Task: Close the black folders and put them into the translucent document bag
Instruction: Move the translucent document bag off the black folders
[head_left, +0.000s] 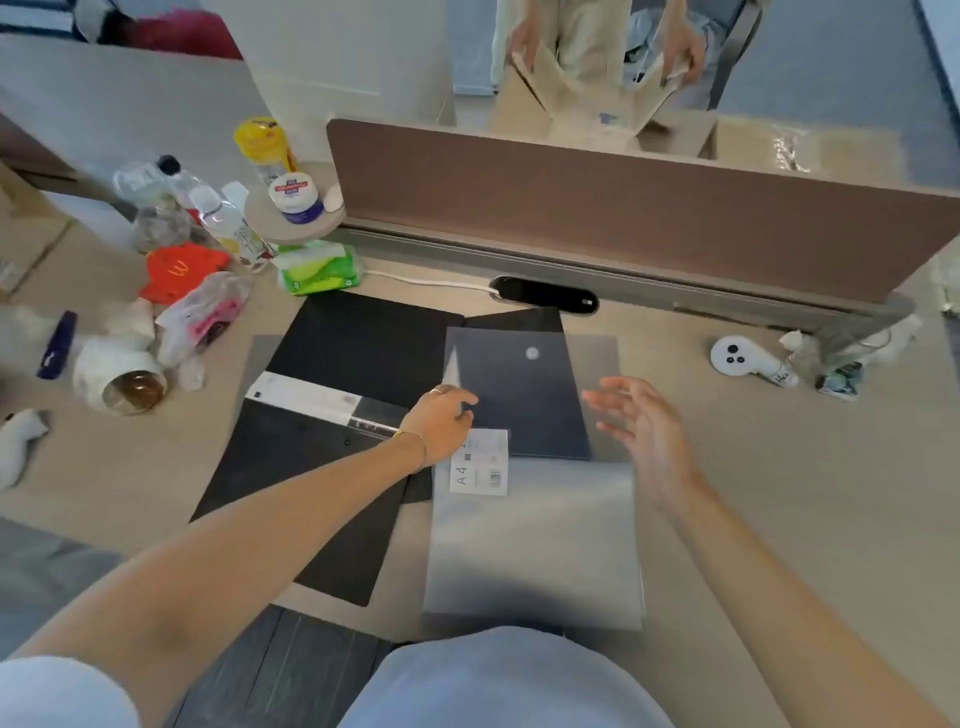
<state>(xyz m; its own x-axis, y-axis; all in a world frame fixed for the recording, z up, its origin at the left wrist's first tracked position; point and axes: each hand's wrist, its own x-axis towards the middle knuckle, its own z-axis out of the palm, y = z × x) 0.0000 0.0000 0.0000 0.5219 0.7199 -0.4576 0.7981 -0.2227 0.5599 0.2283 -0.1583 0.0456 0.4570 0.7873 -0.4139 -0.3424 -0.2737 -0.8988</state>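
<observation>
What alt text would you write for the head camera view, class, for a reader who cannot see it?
A person's left hand rests on a translucent document bag holding a dark folder, while the open right hand hovers above. An open black folder lies left on the cluttered desk.

an office: desk (753, 467) with brown partition screen (623, 218) and cable port (545, 295).

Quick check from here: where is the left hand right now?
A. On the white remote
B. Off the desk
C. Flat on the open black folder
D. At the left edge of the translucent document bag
D: the left hand pinches the translucent document bag at its left edge, just above the A4 label.
</observation>
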